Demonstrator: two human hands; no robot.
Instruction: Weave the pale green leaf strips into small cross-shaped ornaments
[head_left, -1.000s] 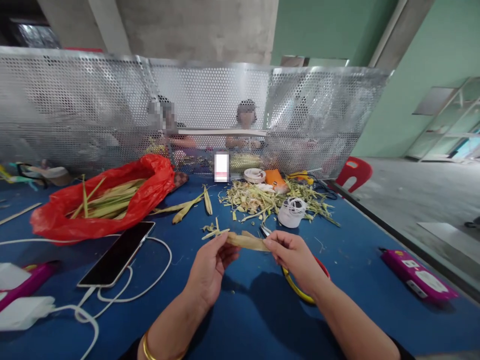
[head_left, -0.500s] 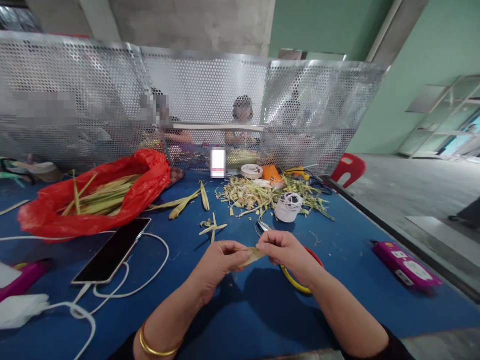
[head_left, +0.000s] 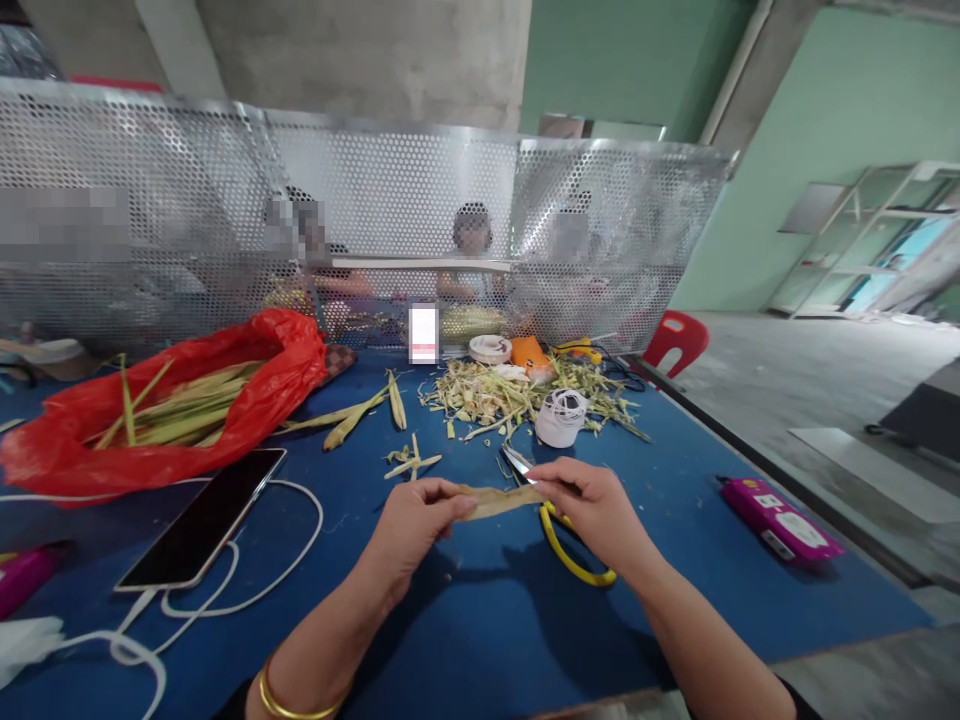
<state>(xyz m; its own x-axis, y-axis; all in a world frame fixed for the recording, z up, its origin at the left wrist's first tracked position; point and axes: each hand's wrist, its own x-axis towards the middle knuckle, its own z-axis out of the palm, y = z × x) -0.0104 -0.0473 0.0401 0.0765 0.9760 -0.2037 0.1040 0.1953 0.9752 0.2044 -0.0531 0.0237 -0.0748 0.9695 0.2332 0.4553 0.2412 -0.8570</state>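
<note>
A pale strip of dried husk (head_left: pixel 496 502) is stretched level between my two hands above the blue table. My left hand (head_left: pixel 420 520) pinches its left end between thumb and fingers. Its right end sits in the pinch of my right hand (head_left: pixel 585 500). Under and beside my right hand lie scissors with yellow handles (head_left: pixel 564 560), their blades (head_left: pixel 516 460) pointing away from me. Just beyond my hands, a few thin husk pieces (head_left: pixel 412 462) lie crossed on the table. A white spool of cord (head_left: pixel 561 418) stands past the scissors.
A red plastic bag (head_left: pixel 52 440) of long husks is at left, near a phone (head_left: pixel 202 520) with a white cable. Husk scraps (head_left: pixel 487 395) heap at the back. A purple packet (head_left: pixel 780 520) lies right. A perforated metal screen (head_left: pixel 405 190) closes the far side, people behind it.
My hands have moved apart, so a longer stretch of husk shows between them. The whole view has shifted slightly, with things appearing further left.
</note>
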